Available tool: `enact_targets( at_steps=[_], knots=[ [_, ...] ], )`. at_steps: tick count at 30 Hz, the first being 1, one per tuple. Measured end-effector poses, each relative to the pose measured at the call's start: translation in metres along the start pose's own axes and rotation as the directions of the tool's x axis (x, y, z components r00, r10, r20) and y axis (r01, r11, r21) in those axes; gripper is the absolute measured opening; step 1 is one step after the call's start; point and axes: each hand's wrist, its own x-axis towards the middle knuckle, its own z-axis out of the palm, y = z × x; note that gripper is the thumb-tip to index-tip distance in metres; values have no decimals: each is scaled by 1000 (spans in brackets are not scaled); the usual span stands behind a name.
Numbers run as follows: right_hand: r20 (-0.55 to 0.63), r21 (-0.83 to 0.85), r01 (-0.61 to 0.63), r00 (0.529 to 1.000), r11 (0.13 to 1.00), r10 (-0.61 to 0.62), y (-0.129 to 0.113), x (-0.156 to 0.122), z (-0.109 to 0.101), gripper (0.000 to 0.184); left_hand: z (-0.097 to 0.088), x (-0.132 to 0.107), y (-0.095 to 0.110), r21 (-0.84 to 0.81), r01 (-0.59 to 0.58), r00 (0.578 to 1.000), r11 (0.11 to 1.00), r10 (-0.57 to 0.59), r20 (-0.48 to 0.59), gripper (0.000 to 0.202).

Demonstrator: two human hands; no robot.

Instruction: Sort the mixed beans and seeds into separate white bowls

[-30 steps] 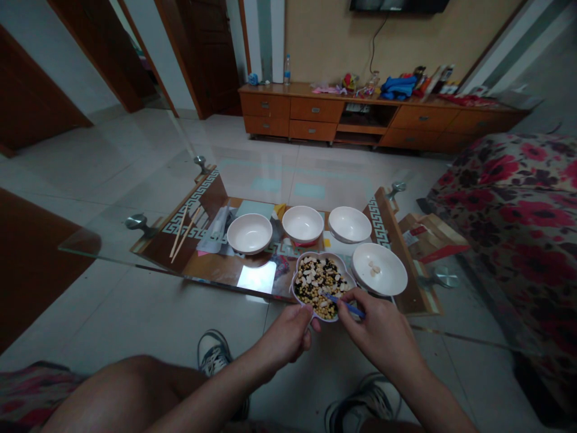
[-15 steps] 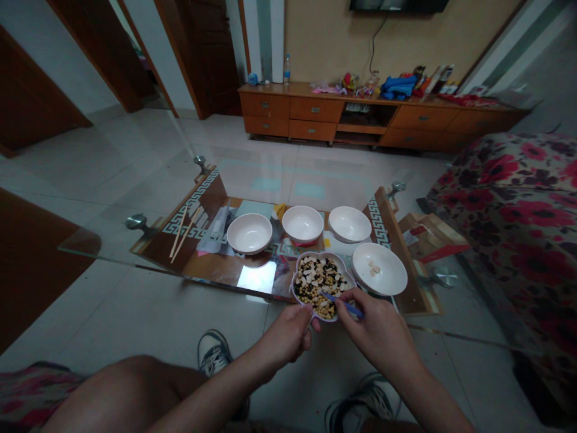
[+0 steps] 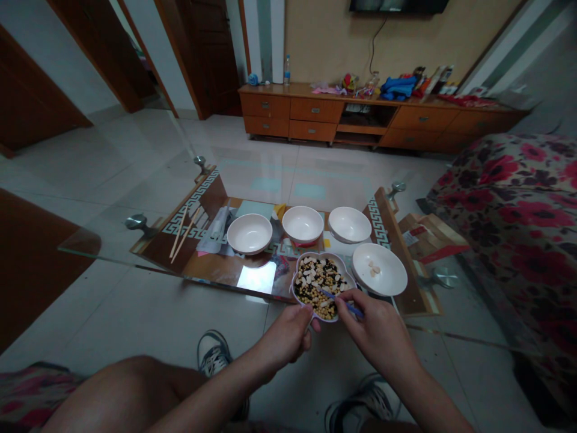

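My left hand point(image 3: 295, 329) grips the near edge of a scalloped bowl point(image 3: 297, 264) with a pale purple rim, thumb on top. Mixed yellow beans, black beans and flat white seeds point(image 3: 318, 282) fill it. In my right hand point(image 3: 367, 316) a small blue-purple spoon point(image 3: 356, 311) is pinched, its tip down among the beans. Just right of the scalloped bowl stands a white bowl point(image 3: 392, 276) with a few pale seeds point(image 3: 374, 269) inside. Farther back are three more white bowls, the left one point(image 3: 249, 233), the middle one point(image 3: 302, 224) and the right one point(image 3: 350, 224).
The bowls stand on a glass table point(image 3: 157, 264) with metal posts. Two chopsticks point(image 3: 184, 236) lie at the left. A paper bag point(image 3: 433, 236) shows at the right, near a flowered sofa point(image 3: 518, 210). A wooden cabinet point(image 3: 315, 108) runs along the wall.
The spoon tip has shifted slightly to the left and up within the beans. Both hands and the bowls otherwise keep their places.
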Motion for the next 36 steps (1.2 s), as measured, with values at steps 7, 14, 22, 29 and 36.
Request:
enact_targets(
  at_steps=[7, 14, 22, 29, 36],
  knots=[
    [-174, -92, -87, 982, 992, 70, 11, 4, -13, 30, 0, -1, 0, 17, 24, 1000, 1000, -24, -8, 53],
    [-371, -271, -335, 902, 902, 223, 16, 7, -33, 30, -1, -3, 4, 18, 40, 999, 999, -39, -14, 52],
    [-378, -291, -349, 897, 891, 229, 16, 6, -33, 30, 1, -8, 10, 27, 42, 999, 999, -41, -16, 51],
    [-267, -210, -143, 960, 967, 84, 15, 5, -18, 29, 0, -4, 4, 15, 18, 1000, 1000, -18, 1, 52],
    [-178, -211, 145, 967, 967, -184, 5, 0, -2, 29, 0, -1, -1, 3, -1, 1000, 1000, 1, -12, 51]
  ],
)
